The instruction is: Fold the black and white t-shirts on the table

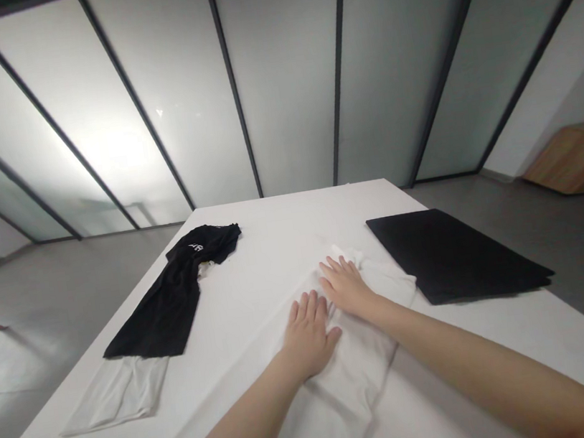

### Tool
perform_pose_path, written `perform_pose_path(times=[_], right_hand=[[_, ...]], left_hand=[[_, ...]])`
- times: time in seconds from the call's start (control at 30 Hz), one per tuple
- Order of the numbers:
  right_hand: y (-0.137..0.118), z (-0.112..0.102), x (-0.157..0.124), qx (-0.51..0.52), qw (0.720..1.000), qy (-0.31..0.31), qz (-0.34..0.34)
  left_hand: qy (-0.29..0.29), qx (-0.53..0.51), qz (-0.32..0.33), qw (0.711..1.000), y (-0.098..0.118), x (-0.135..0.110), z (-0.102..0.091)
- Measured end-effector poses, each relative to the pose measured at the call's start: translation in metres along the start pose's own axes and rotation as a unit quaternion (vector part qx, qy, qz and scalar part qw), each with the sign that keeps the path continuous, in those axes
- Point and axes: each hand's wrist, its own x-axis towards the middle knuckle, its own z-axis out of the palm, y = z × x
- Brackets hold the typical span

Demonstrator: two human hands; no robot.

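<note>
My left hand point(308, 336) and my right hand point(345, 285) lie flat with fingers spread on a crumpled white garment point(357, 391), pressing on it without gripping. The garment stretches from the table's near edge towards the middle, and its sides overlap in loose folds. To the left lies a black T-shirt point(167, 313) with white lettering, folded lengthwise, with a pale grey cloth point(118, 393) sticking out from under its near end. A flat black board point(454, 253) lies to the right of my right hand, apart from it.
All of this rests on a large white table point(267, 240) with a grey floor point(37, 302) around it. Frosted glass panels point(283, 75) with dark frames stand beyond the far edge. A low wooden cabinet point(580, 159) stands at the far right.
</note>
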Motion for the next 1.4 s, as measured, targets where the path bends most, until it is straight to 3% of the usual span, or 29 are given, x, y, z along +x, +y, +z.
perform_pose_path(times=[0.23,0.47,0.67,0.87,1.13,1.27,1.4], right_hand=[[0.002,0.008,-0.067,-0.024,0.998,-0.045,0.029],[-0.005,0.019,-0.071,-0.017,0.998,-0.049,0.046],[-0.002,0.018,-0.045,-0.007,0.999,-0.048,0.017],[0.007,0.010,0.007,-0.004,0.998,-0.060,-0.037],[0.011,0.001,0.070,-0.007,0.989,-0.068,-0.130],[0.008,0.003,0.082,-0.015,0.989,-0.003,-0.148],[0.004,0.007,0.083,0.061,0.989,0.093,-0.099]], left_hand=[[-0.005,0.002,-0.012,1.000,0.005,0.001,-0.004],[0.005,0.015,-0.026,1.000,0.005,0.002,0.000],[-0.033,0.005,-0.073,0.997,-0.001,0.011,-0.011],[-0.079,0.011,-0.095,0.992,-0.011,0.012,-0.022],[-0.007,0.025,-0.149,0.989,-0.004,0.020,-0.007],[-0.003,0.046,-0.179,0.983,-0.007,0.034,-0.007],[0.002,0.057,-0.191,0.980,-0.014,0.047,-0.006]])
